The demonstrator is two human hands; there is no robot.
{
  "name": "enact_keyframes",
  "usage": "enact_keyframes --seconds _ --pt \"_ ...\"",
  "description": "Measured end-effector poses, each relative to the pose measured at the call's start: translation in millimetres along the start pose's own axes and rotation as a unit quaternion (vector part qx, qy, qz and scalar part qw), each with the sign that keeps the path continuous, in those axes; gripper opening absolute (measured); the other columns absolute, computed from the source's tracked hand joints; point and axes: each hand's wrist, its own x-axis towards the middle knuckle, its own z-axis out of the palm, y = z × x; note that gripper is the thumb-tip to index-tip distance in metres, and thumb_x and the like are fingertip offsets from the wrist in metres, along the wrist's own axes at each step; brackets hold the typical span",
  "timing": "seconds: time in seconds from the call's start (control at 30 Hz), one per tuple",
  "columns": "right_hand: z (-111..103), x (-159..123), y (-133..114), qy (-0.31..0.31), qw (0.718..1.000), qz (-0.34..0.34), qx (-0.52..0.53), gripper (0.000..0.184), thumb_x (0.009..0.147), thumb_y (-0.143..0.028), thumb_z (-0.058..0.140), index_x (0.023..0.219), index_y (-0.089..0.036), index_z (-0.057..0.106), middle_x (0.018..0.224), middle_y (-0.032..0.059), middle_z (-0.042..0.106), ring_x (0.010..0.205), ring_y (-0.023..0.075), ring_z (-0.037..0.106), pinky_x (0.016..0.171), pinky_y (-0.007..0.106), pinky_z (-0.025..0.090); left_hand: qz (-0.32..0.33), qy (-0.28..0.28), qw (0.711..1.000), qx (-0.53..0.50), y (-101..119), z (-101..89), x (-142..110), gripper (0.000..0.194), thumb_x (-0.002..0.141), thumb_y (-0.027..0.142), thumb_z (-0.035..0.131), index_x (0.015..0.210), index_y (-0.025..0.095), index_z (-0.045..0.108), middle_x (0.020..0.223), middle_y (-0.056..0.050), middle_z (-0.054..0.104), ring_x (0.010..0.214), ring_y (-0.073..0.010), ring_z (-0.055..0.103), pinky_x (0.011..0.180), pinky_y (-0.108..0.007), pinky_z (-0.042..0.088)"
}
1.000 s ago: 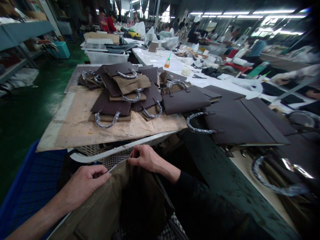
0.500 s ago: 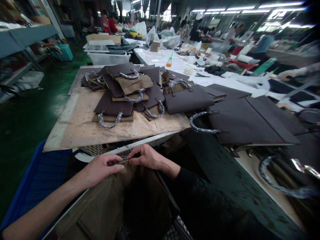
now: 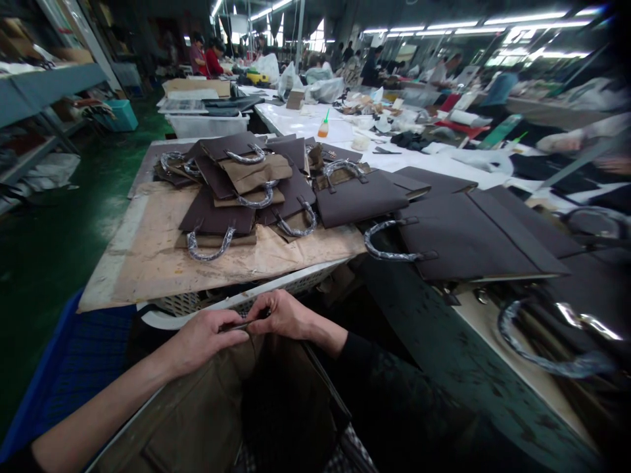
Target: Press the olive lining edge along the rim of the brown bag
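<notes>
Low in front of me hangs a brown fabric bag lining, its mouth open and a dark hollow inside. Checked cloth shows near its lower edge. My left hand pinches the lining's top edge between thumb and fingers. Close beside it, my right hand also grips that edge, its fingers curled over. The two hands nearly touch. Just beyond them is the rim of a white plastic basket.
Dark brown handbags with plastic-wrapped handles are piled on the paper-covered table. A larger bag lies at right. A blue crate stands at lower left. A glue bottle stands farther back. People work in the background.
My left hand has slid right along the lining's edge, up to my right hand. The right hand stays at nearly the same spot, still pinching. The view shifts slightly.
</notes>
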Motion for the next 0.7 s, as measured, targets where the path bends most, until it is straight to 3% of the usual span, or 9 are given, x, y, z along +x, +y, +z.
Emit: enact_keyframes --seconds 0.2,0.27,0.37,0.43,0.53,0.6,0.7 --pt "-14.5 -8.8 -4.4 0.007 1.0 0.009 0.024 0.02 0.075 -0.021 0.076 0.094 -0.016 0.07 0.089 0.0016 0.073 0.082 0.0158 0.067 0.076 0.026 0.051 -0.002 -0.015 0.999 0.033 3.4 2.3 11.3 0.033 0.088 0.046 0.055 0.071 0.019 0.062 0.064 0.004 0.055 0.065 -0.0155 0.054 0.06 -0.024 0.032" --pt "-24.4 -28.0 -15.9 0.016 1.0 0.009 0.022 0.03 0.08 -0.022 0.072 0.109 -0.017 0.067 0.107 0.0058 0.072 0.099 0.0199 0.067 0.089 0.031 0.051 -0.001 -0.006 0.998 0.066 4.1 1.0 12.4 0.032 0.089 0.045 0.054 0.072 0.019 0.063 0.064 0.004 0.056 0.065 -0.0155 0.054 0.059 -0.024 0.031" --pt "-31.0 -78.1 -41.5 0.038 0.996 0.069 0.03 0.059 0.086 -0.042 0.068 0.139 -0.023 0.051 0.136 0.0105 0.06 0.123 0.0261 0.057 0.101 0.039 0.048 -0.013 -0.005 0.997 0.08 4.7 -1.6 14.0 0.032 0.09 0.045 0.051 0.078 0.02 0.067 0.069 0.003 0.062 0.068 -0.0174 0.059 0.061 -0.025 0.035" --pt "-23.0 -116.5 -57.6 0.064 0.991 0.107 0.045 0.073 0.087 -0.048 0.065 0.15 -0.027 0.036 0.147 0.0098 0.05 0.132 0.0269 0.051 0.107 0.042 0.044 -0.019 -0.021 0.998 0.053 4.7 -2.2 16.4 0.03 0.088 0.047 0.054 0.088 0.021 0.07 0.08 0.001 0.069 0.076 -0.0201 0.063 0.067 -0.026 0.041" --pt "7.1 -158.6 -68.6 0.11 0.986 0.128 0.013 0.085 0.087 -0.047 0.065 0.157 -0.027 0.019 0.158 0.0111 0.034 0.142 0.0312 0.037 0.114 0.049 0.035 -0.027 -0.065 0.997 -0.016 3.7 0.1 22.7 0.041 0.078 0.046 0.067 0.111 0.022 0.068 0.105 -0.002 0.073 0.095 -0.0253 0.066 0.079 -0.028 0.047" --pt "30.0 -169.6 -65.0 0.145 0.979 0.142 0.006 0.091 0.083 -0.044 0.068 0.157 -0.025 0.019 0.156 0.0131 0.037 0.141 0.0338 0.038 0.113 0.05 0.037 -0.042 -0.114 0.992 -0.045 2.1 3.5 26.9 0.041 0.073 0.041 0.071 0.11 0.021 0.068 0.104 -0.002 0.075 0.095 -0.0273 0.068 0.078 -0.029 0.05" --pt "47.0 -169.8 -53.5 0.178 0.968 0.171 0.038 0.079 0.082 -0.035 0.067 0.153 -0.026 0.032 0.138 0.0111 0.058 0.123 0.0321 0.056 0.101 0.046 0.047 -0.061 -0.162 0.984 -0.051 -0.3 5.4 28.7 0.026 0.072 0.033 0.066 0.093 0.018 0.071 0.091 -0.002 0.077 0.085 -0.0278 0.07 0.07 -0.03 0.052"
